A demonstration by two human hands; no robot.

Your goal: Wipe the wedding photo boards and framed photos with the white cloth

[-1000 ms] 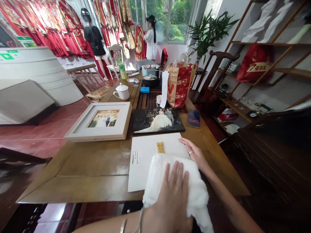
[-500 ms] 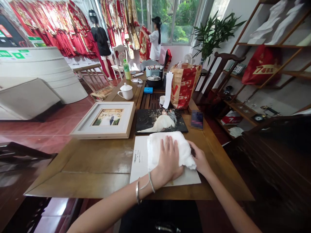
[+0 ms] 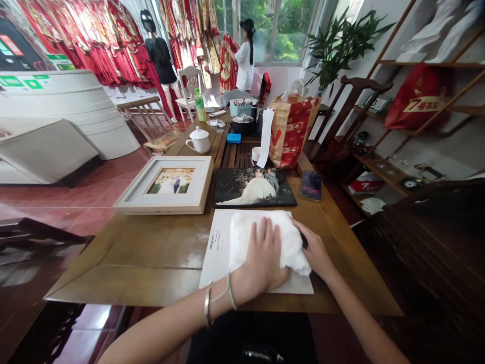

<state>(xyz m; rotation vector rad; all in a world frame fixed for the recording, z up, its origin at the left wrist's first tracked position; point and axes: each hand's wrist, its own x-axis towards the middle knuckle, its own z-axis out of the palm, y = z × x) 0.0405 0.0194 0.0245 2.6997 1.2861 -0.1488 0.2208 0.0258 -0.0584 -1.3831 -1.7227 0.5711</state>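
My left hand (image 3: 265, 255) lies flat on a folded white towel (image 3: 246, 230), fingers stretched out and pressing it down. Under the towel is a white panel (image 3: 214, 265) with small print and a barcode along its left side. My right hand (image 3: 315, 250) is curled at the towel's right edge, around a small dark thing (image 3: 304, 239) that is mostly hidden. Just beyond the panel lies a dark wedding photo print (image 3: 255, 187). To the left of that, a framed wedding photo (image 3: 204, 194) in a pale wooden frame rests face up on the wooden table (image 3: 151, 253).
Farther back stand a white lidded mug (image 3: 199, 141), a green bottle (image 3: 199, 106), a blue box (image 3: 234, 138) and a red-brown paper bag (image 3: 290, 134). A blurred dark item (image 3: 310, 185) lies at the right. Two people (image 3: 161, 58) stand by hanging red garments (image 3: 113, 45).
The view has shifted slightly. Both hands stay at the towel, which has slid a little toward me on the panel.
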